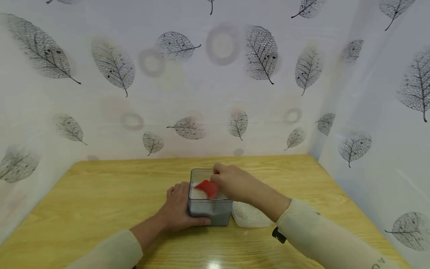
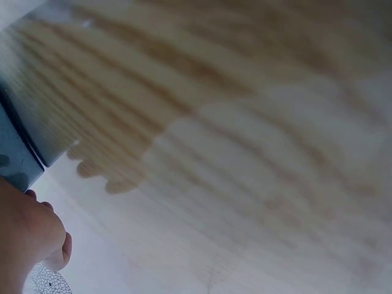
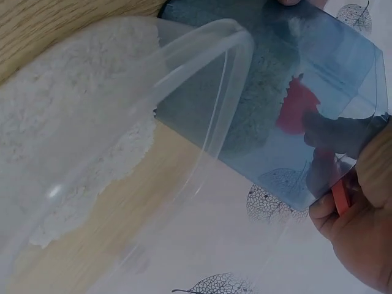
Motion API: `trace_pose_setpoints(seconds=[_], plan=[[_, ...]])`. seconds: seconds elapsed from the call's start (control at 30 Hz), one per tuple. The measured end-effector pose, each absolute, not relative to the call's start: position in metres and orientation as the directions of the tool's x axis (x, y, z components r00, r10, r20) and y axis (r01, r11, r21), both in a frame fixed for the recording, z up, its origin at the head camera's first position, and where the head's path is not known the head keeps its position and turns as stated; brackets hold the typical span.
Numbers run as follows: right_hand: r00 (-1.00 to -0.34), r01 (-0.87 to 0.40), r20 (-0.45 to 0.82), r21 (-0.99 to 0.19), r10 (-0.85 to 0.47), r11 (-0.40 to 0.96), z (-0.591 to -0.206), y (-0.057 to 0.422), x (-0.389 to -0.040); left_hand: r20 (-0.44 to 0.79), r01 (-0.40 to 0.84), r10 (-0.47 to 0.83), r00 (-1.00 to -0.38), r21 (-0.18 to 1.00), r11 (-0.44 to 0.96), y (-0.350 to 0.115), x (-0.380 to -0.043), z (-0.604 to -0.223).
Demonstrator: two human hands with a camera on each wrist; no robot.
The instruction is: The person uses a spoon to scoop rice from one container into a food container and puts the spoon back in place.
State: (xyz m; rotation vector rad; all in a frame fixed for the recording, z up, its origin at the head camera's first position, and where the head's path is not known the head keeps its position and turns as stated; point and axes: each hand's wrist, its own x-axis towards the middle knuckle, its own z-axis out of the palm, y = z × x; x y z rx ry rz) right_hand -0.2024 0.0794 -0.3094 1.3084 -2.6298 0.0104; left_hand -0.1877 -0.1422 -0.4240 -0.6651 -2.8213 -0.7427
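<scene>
A tall, see-through grey container (image 1: 215, 213) stands on the table with white rice inside. My left hand (image 1: 178, 209) grips it, thumb across the front wall and fingers along the left side. In the left wrist view, only part of that hand (image 2: 30, 229) and a corner of the container (image 2: 15, 150) show. Over the container's opening, my right hand (image 1: 236, 183) holds a red scoop (image 1: 207, 189) by its handle. The right wrist view shows the scoop's red head (image 3: 298, 107) through the container wall, above the rice; whether it carries any cannot be told.
Just right of the grey container sits a clear plastic tub (image 1: 252, 225) of rice (image 3: 79, 110), partly hidden below my right forearm. Beyond the wooden table (image 1: 117, 194) hangs a pale leaf-print sheet (image 1: 215, 93), which also encloses the sides.
</scene>
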Motion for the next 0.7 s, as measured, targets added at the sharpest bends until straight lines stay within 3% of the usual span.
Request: trace_pose_setpoints(seconds=[0.7], plan=[[-0.557, -0.794, 0.207, 0.153, -0.804, 0.589, -0.3125, 0.0794, -0.2007, 0.243, 0.45, 0.38, -0.893, 0.435, 0.78, -0.1422, -0.1892, -0.4254]])
